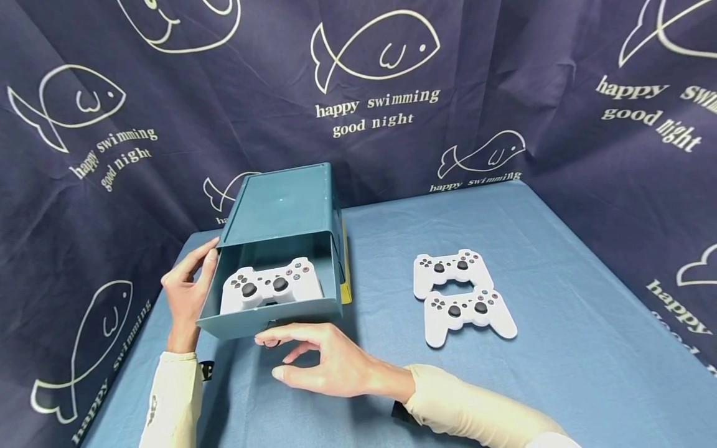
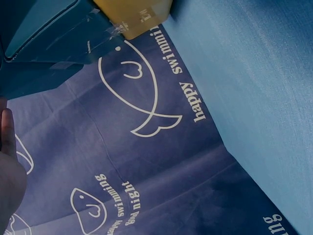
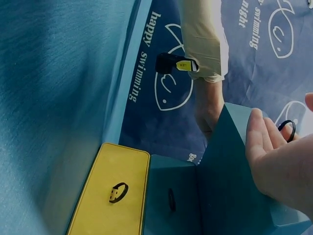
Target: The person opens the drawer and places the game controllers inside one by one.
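A dark teal drawer cabinet (image 1: 282,202) stands on the table, its upper drawer (image 1: 241,325) pulled out toward me. Inside that drawer lies a white game controller (image 1: 302,283) with black thumbsticks. My left hand (image 1: 187,286) touches the cabinet's left front edge with fingertips and thumb. In front of the drawer, my right hand (image 1: 336,361) has a finger hooked in the black pull loop (image 3: 294,130), the thumb held apart below. Two more white controllers lie on the table to the right, the nearer controller (image 1: 467,313) overlapping the farther controller (image 1: 417,274).
Below the open drawer, the cabinet has a yellow drawer (image 3: 100,215) and a teal drawer (image 3: 183,210), each with a black loop. A blue cloth covers the table (image 1: 386,249). Navy curtains (image 1: 269,118) with fish prints hang behind and at both sides.
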Tool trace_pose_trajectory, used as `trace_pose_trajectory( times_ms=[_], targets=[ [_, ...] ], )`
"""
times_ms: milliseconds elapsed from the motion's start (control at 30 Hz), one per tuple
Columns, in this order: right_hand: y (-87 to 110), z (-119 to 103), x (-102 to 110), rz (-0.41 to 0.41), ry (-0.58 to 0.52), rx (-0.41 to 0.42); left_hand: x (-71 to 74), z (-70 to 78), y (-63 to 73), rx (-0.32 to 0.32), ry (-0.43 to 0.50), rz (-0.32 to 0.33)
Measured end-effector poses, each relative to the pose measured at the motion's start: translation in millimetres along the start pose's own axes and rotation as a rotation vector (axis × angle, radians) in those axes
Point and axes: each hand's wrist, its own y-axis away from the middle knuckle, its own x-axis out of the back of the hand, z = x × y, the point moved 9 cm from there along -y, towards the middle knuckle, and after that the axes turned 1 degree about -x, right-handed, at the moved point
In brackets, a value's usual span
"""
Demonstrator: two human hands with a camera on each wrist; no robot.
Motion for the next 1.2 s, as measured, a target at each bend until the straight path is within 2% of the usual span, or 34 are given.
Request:
trace_pose_trajectory(
  times_ms=[133,267,500,667,833,1200],
  targets=[
    [-0.3,3.6,-0.6,0.012,-0.039,-0.023,0.1,0.7,-0.1,-0.004,0.004,0.004],
    [-1.3,3.8,-0.3,0.024,-0.031,-0.020,0.4,-0.4,-0.8,-0.007,-0.007,0.010],
    [-5.0,7.2,3.6,0.048,-0.048,-0.039,2.9,-25.9,2.5,-0.005,-0.029,0.015],
    [-9.8,10.1,7.8,0.062,-0.048,-0.039,5.1,-36.6,4.3,0.013,-0.014,0.011],
    [-15.6,13.6,15.1,0.082,-0.030,-0.045,5.7,-40.5,5.2,0.013,-0.016,0.000],
    [-24.7,21.2,24.4,0.104,-0.031,-0.047,5.0,-39.3,4.5,0.023,-0.037,-0.003]
  ],
)
